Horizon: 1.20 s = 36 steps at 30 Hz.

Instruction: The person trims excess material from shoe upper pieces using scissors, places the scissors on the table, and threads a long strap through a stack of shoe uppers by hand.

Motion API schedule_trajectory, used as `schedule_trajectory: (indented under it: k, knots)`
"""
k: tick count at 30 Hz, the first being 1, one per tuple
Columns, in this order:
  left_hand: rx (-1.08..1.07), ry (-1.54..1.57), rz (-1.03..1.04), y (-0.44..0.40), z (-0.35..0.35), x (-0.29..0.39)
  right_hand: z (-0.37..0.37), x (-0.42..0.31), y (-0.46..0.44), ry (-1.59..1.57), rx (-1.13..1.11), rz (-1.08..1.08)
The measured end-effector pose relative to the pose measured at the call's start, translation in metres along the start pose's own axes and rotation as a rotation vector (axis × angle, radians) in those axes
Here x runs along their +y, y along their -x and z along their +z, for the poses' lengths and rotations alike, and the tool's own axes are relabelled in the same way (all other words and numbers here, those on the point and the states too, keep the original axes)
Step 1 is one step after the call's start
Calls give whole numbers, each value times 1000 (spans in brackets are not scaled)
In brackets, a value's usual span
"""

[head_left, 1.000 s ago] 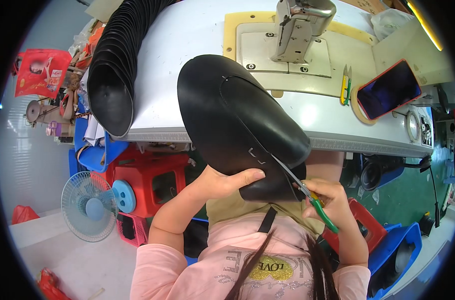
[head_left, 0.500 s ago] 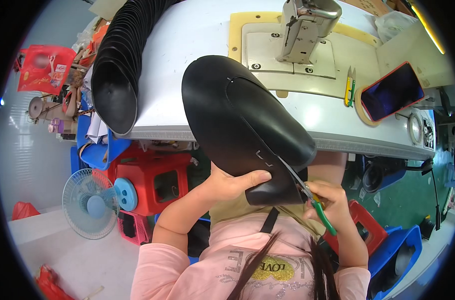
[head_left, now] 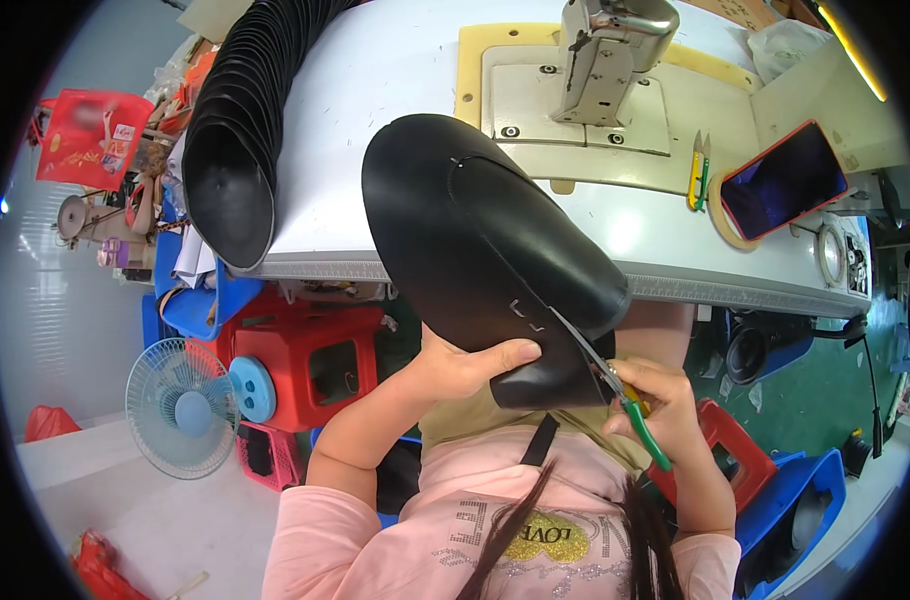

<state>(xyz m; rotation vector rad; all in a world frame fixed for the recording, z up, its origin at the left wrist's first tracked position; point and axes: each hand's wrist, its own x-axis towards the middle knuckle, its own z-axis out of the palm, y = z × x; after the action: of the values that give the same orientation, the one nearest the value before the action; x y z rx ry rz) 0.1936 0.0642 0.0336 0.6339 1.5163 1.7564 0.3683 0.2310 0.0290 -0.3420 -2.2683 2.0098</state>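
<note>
"Well, how did the black piece (head_left: 415, 220) look in the head view?"

"Large, smooth and curled, with a broad, rounded upper end. Its surface was duller toward the left and caught a soft shine along the right-hand curve. A thin seam line ran slantwise down it from a tiny pale spot near the top, and two small, pale, bracket-like marks sat beside that line lower down."

"Where was it?"

"Above the person's lap, tilted, its upper part reaching across the front edge of the white table (head_left: 325, 200) as the camera saw it."

"And the hands?"

"The left hand (head_left: 460, 370) gripped its lower part, thumb laid across the face. The right hand (head_left: 662, 390) was closed around the handles of green-and-yellow scissors (head_left: 647, 438), whose blades slanted along the piece near the pale marks. I couldn't tell how far the blades were spread."

"What lay nearby?"

"Nested black shapes (head_left: 240, 110) curved along the table's left; at the right, small snips (head_left: 695, 178) lay near a phone (head_left: 785, 185)."
</note>
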Motion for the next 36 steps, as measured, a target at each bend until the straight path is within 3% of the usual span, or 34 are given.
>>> schedule_trajectory:
  k: [6,10,12,16,18,20,21,24,26,28,31,34,36]
  knots:
    - [40,68,-30,2,-3,9,-7,-7,2,175,-10,-10]
    - [96,401,234,-3,-34,1,-14,-6,3,90,92,-70]
    - [283,412,295,-18,-37,5,-16,-9,0,60,157,-67]
    - [393,690,22,-58,-29,-25,-1,-14,-23,193,121,-163]
    - [251,553,-200,-51,-9,-41,9,-2,-30,138,144,-101]
    - [-119,318,-308,-31,2,-37,14,5,-33,73,162,8]
    - [-428,132,-402,-27,-7,-30,12,6,-32,30,160,22]
    - [-464,-522,-106,-22,-37,37,5,18,-24,-46,169,84]
    - [-267,-1089,484,-46,-60,61,5,23,-21,-207,169,189]
    - [-192,-1479,661,-69,-51,95,5,20,-25,-224,146,202]
    - [-386,-1754,819,-104,-65,94,16,20,-31,-76,122,43]
    - [-735,-1756,418,-113,-62,110,21,14,-35,45,136,-74]
    - [-672,-1535,393,-102,-58,114,19,0,-35,109,152,-130]
